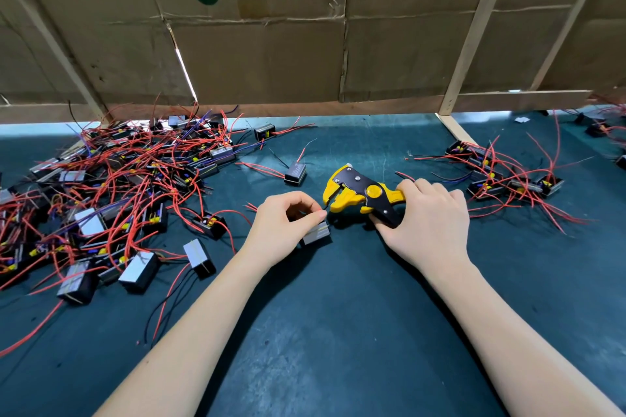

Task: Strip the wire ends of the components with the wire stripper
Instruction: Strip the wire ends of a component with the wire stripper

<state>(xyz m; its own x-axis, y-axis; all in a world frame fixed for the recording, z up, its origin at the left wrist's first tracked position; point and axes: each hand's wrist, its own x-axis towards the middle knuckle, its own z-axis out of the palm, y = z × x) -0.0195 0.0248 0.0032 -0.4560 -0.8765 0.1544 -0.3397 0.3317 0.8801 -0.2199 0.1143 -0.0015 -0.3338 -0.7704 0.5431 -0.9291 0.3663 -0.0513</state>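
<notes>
Components (111, 186) lie tangled at nine o'clock on the table (338, 332). Left hand (288, 227) pinches one component's wire (324, 210), its block (316, 234) beneath, feeding the stripper (359, 195) at centre. Right hand (430, 217) is curled round its handles. Another pile (508, 176) sits at three o'clock. Wire looks thin, limp; best pinched near its end.

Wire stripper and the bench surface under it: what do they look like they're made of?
The wire stripper looks like moulded yellow plastic with matte black plates, probably metal, judging by the shiny rivets; the right hand grips its handles. The bench surface looks like a dark teal rubbery or vinyl mat: matte, with faint scuffs and pale specks. The exact material is unclear.
</notes>
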